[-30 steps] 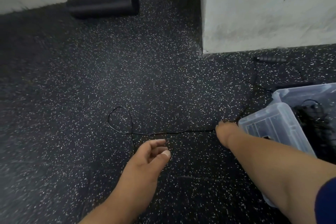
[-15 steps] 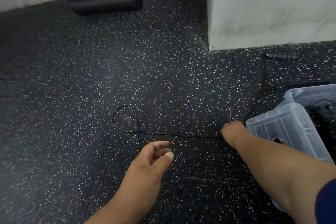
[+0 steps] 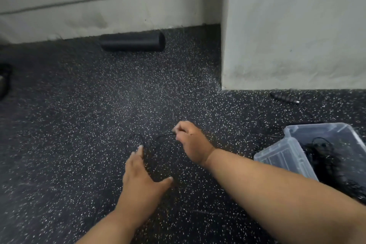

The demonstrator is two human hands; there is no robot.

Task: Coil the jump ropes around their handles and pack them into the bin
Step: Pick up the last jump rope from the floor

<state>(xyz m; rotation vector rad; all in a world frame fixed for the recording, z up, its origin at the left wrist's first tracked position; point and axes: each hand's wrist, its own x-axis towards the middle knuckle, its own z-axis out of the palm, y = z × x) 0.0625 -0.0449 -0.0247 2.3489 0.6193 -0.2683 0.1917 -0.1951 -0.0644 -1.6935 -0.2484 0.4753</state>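
Note:
A thin black jump rope [image 3: 136, 136] lies in a loop on the speckled black floor in front of me. My right hand [image 3: 191, 140] pinches the rope just right of the loop, fingers closed on the cord. My left hand [image 3: 141, 176] hovers low below the loop, fingers spread and holding nothing. A black ribbed handle [image 3: 285, 98] lies near the wall base at the right. The clear plastic bin [image 3: 324, 134] stands at the right with black coiled ropes [image 3: 324, 158] inside. A clear lid [image 3: 285, 156] leans at the bin's front.
A black foam roller [image 3: 133, 42] lies against the back wall. A pale wall corner [image 3: 287, 35] juts out at the right. A dark object [image 3: 5, 79] shows at the far left edge. Speckled rubber floor [image 3: 79, 115] surrounds my hands.
My right hand slid left along the rope toward the loop and now pinches it. My left hand opened and reached forward. The camera tilted up, showing more wall.

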